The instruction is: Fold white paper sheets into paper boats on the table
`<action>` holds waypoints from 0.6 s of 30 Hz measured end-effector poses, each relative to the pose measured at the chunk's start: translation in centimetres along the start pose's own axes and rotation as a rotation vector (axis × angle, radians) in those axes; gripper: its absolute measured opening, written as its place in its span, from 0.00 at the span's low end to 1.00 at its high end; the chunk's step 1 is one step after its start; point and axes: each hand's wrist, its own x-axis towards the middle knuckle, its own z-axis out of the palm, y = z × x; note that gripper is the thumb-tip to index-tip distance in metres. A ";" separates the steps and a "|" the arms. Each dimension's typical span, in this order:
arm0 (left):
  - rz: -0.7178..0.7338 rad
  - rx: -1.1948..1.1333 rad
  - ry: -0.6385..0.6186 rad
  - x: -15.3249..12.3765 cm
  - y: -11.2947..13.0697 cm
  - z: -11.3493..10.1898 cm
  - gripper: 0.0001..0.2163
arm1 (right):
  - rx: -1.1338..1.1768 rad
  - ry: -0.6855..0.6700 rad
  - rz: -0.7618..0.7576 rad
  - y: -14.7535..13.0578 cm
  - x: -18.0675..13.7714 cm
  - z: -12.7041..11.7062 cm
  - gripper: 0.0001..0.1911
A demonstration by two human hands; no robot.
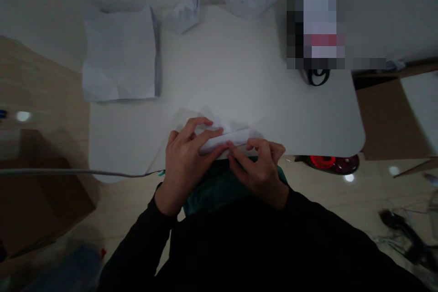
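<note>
A folded piece of white paper (pixel 236 137) lies at the front edge of the white table (pixel 222 68), close to my body. My left hand (pixel 191 148) grips its left part, thumb along the near side and fingers curled over the top. From the right, my right hand (pixel 260 164) pinches the near edge of the paper, its thumb and forefinger close to my left thumb. The other right fingers are bent near the paper's right end. Part of the paper is hidden beneath my left fingers.
A stack of white paper sheets (pixel 119 54) lies at the back left. Two folded paper shapes, one pointed (pixel 188 11) and one wider (pixel 251 2), sit along the wall. A black cord loop (pixel 319 77) is at the right. Cardboard boxes (pixel 393 118) flank the table; a cable (pixel 75 172) crosses at left.
</note>
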 end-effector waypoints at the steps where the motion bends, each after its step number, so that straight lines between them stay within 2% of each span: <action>1: -0.002 0.000 0.002 0.0 0.0 0.0 0.13 | -0.006 -0.007 -0.004 -0.1 -0.1 0.0 0.15; 7: -0.021 -0.014 0.001 -0.1 -0.1 0.2 0.14 | -0.045 -0.016 0.137 0.1 0.3 -0.6 0.11; 13: -0.034 -0.014 0.028 -0.1 -0.1 0.5 0.15 | -0.127 0.068 0.244 1.4 0.0 -1.1 0.08; 16: -0.038 -0.023 0.034 -0.1 0.0 0.5 0.15 | -0.156 0.074 0.205 1.3 0.4 -1.2 0.07; 18: -0.040 -0.026 0.037 -0.1 0.0 0.5 0.15 | -0.108 0.051 0.086 1.1 0.7 -1.0 0.08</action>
